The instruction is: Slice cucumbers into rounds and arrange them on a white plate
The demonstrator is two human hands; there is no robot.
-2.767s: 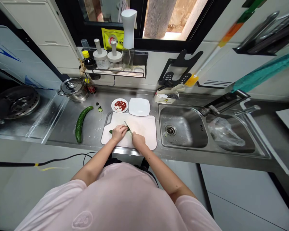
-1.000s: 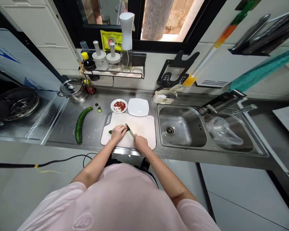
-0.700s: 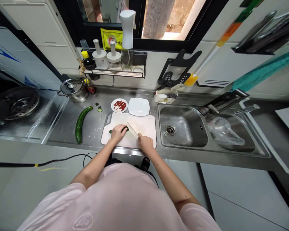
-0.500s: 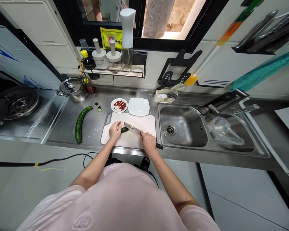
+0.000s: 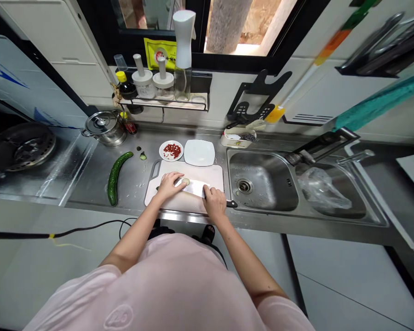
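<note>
My right hand (image 5: 215, 202) is closed round the black handle of a kitchen knife (image 5: 196, 188), whose broad blade lies nearly flat over the white cutting board (image 5: 212, 172). A pale round cucumber slice (image 5: 186, 181) sits on the blade near its tip. My left hand (image 5: 168, 186) reaches over the board from the left, fingers stretched out and thumb apart, at the blade's tip beside the slice. A bit of dark green cucumber (image 5: 157, 188) peeks out by this hand; the rest is hidden under it.
A whole cucumber (image 5: 114, 179) and cucumber scraps (image 5: 142, 156) lie left of the board. Behind it stand a plate of chopped red pieces (image 5: 171, 151) and a white square plate (image 5: 199, 152). The sink (image 5: 262, 184) is at right, a lidded pot (image 5: 105, 128) at back left.
The knife blade has turned flatter, its face now showing bright with the slice on it. My left hand has moved right and forward to the blade's tip, covering the cut cucumber.
</note>
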